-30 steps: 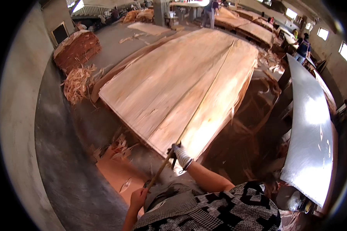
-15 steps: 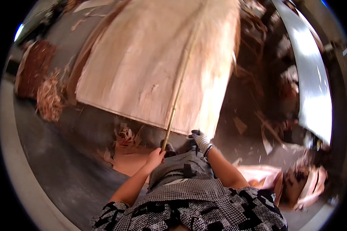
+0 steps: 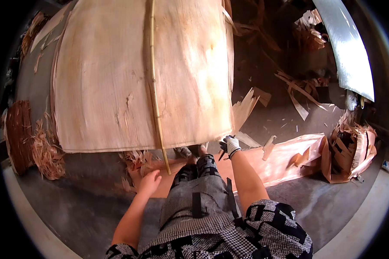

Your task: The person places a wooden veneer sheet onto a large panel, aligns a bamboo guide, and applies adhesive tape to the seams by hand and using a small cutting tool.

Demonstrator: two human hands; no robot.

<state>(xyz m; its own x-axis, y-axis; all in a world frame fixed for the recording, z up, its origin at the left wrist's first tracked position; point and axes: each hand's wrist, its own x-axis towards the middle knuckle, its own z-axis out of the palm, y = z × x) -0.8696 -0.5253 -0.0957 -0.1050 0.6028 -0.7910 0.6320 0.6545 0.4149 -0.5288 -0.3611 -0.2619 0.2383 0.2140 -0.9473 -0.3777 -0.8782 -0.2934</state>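
A long thin bamboo stick (image 3: 154, 90) lies lengthwise on a wide stack of pale wood veneer sheets (image 3: 103, 86), its near end jutting past the front edge. Just left of that end is my bare left hand (image 3: 149, 183), open and apart from the stick. My right hand (image 3: 231, 145) wears a white glove with dark fingers. It is at the near right corner of the stack, fingers apart, and whether they touch the sheet's edge is unclear.
A long veneer strip (image 3: 281, 159) lies on the floor behind my right hand, ending at a curled veneer bundle (image 3: 352, 151). Torn scraps (image 3: 246, 108) lie right of the stack. Shredded veneer (image 3: 47, 151) and a reddish-brown bundle (image 3: 19, 134) stand left. A shiny metal sheet (image 3: 350, 47) rises at far right.
My left hand has let go of the stick, which now rests on the stack. The view has turned, so the stack appears further left. My right hand remains by the near right corner.
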